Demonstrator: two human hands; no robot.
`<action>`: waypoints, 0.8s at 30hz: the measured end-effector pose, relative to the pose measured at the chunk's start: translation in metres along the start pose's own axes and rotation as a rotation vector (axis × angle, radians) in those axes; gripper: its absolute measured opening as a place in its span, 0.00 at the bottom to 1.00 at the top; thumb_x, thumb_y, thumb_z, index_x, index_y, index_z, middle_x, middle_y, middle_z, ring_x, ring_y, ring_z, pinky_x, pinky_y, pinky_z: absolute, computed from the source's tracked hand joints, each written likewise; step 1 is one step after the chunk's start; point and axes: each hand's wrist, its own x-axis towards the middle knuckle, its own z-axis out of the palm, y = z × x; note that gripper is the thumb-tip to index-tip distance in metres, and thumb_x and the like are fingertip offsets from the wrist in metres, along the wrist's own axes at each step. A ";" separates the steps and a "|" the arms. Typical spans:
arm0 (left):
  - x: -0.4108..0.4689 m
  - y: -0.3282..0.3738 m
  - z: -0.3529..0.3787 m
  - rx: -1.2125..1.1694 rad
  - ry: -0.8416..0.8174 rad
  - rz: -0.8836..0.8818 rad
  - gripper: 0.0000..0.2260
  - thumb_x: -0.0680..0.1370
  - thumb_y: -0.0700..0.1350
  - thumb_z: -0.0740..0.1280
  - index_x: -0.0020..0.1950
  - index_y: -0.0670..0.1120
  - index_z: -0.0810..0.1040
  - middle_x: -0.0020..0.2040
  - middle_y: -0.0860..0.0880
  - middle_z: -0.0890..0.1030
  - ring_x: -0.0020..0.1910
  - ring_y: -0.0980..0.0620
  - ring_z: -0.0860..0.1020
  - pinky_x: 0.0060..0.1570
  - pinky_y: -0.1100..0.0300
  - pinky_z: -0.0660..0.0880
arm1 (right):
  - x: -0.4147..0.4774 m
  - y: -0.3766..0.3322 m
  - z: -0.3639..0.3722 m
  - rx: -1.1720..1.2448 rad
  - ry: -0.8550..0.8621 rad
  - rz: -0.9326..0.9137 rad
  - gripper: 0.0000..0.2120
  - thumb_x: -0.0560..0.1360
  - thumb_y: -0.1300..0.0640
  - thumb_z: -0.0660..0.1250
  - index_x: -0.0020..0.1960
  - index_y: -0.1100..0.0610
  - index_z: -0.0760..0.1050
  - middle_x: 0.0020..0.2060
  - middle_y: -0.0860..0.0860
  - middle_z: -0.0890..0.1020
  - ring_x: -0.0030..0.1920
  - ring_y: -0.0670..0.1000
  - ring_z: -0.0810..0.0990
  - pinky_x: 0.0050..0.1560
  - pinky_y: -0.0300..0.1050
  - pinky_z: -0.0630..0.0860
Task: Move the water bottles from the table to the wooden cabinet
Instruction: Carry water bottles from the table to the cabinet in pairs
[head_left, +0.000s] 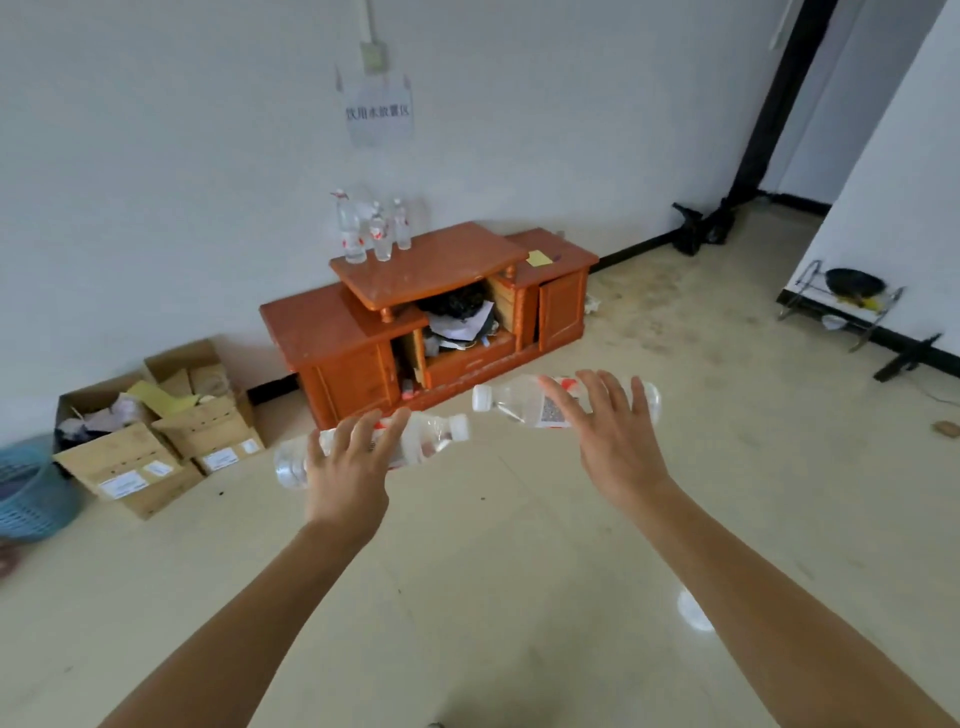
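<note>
My left hand (348, 467) holds a clear water bottle (426, 441) lying sideways, its white cap pointing right. My right hand (605, 426) holds a second clear bottle (519, 402) sideways, its white cap pointing left. Both bottles hang in the air above the floor, in front of the orange wooden cabinet (431, 270) by the wall. Three clear bottles (371, 231) stand upright on the left end of the cabinet's raised top shelf. The table is not in view.
The cabinet's middle compartment (457, 322) is stuffed with papers and dark clutter. Cardboard boxes (156, 426) and a blue basket (28, 493) sit on the floor at the left. A metal rack (841, 301) stands by the right wall. Tiled floor lies between me and the cabinet.
</note>
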 end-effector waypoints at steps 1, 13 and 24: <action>0.021 -0.018 0.006 -0.003 -0.001 -0.018 0.46 0.60 0.29 0.74 0.74 0.52 0.65 0.63 0.43 0.78 0.62 0.39 0.76 0.59 0.32 0.70 | 0.025 -0.007 0.008 0.020 0.000 0.007 0.54 0.65 0.69 0.75 0.81 0.45 0.52 0.66 0.61 0.73 0.66 0.64 0.72 0.66 0.73 0.68; 0.288 -0.137 0.050 -0.012 0.037 -0.038 0.45 0.65 0.33 0.75 0.76 0.54 0.59 0.69 0.44 0.74 0.68 0.40 0.71 0.66 0.31 0.65 | 0.303 0.001 0.077 0.029 0.066 0.051 0.44 0.71 0.66 0.72 0.81 0.47 0.57 0.68 0.60 0.72 0.69 0.64 0.71 0.66 0.71 0.68; 0.587 -0.177 0.132 -0.045 0.079 -0.097 0.40 0.71 0.34 0.72 0.78 0.55 0.59 0.72 0.46 0.73 0.72 0.41 0.68 0.71 0.33 0.62 | 0.589 0.060 0.215 0.116 0.022 0.079 0.48 0.69 0.64 0.77 0.80 0.46 0.56 0.66 0.62 0.74 0.68 0.66 0.73 0.66 0.74 0.69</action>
